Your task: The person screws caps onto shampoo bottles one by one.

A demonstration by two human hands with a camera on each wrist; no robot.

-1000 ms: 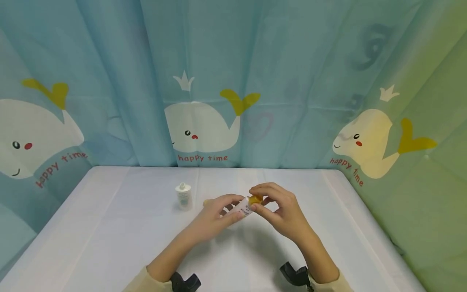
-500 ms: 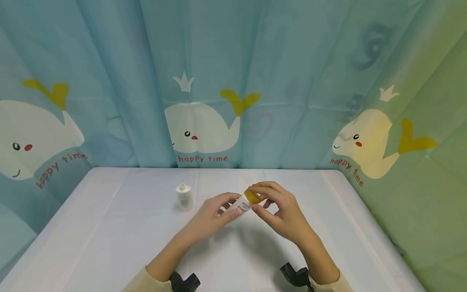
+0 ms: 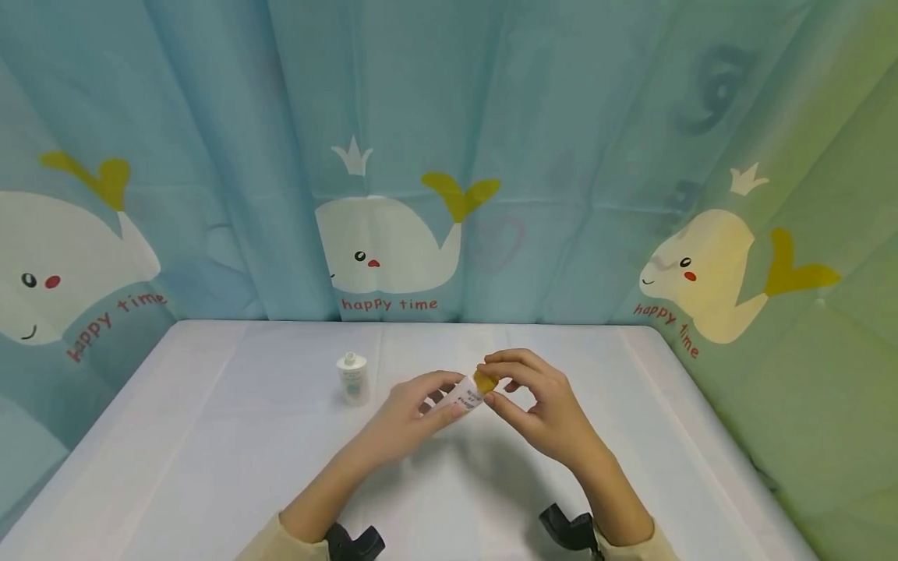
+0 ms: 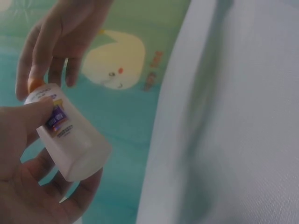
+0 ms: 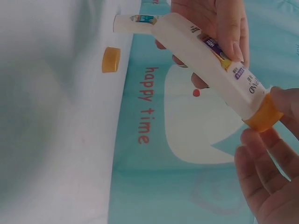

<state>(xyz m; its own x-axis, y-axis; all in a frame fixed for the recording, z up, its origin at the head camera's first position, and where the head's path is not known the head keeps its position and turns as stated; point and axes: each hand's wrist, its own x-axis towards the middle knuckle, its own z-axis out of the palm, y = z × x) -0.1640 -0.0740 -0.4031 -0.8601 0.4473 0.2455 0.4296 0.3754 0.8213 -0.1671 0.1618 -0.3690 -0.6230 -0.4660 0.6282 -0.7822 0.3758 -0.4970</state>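
Gripping one bottle (image 5: 205, 64) with left fingers (image 4: 85, 198), right fingers (image 5: 260, 161) pinching its orange cap (image 5: 262, 115), one uncapped bottle (image 3: 354, 380), one loose cap (image 5: 111, 59)

Ref. = standing btl (image 3: 353, 382), on table (image 3: 231, 436). Held btl (image 3: 464, 393): R of ref., above table, in L hand (image 3: 412, 409); btl cap (image 3: 486, 381) on its end farther from ref. L hand betw. ref. & R hand (image 3: 533, 397); R hand well R of ref., digits at btl cap. Loose cap (image 5: 111, 60): on table, near ref., to its R. Curtain (image 3: 561, 117) behind ref., past table's far edge, also off L & R. L wrist unit (image 3: 359, 544) before ref.; R wrist unit (image 3: 567, 528) before & R.
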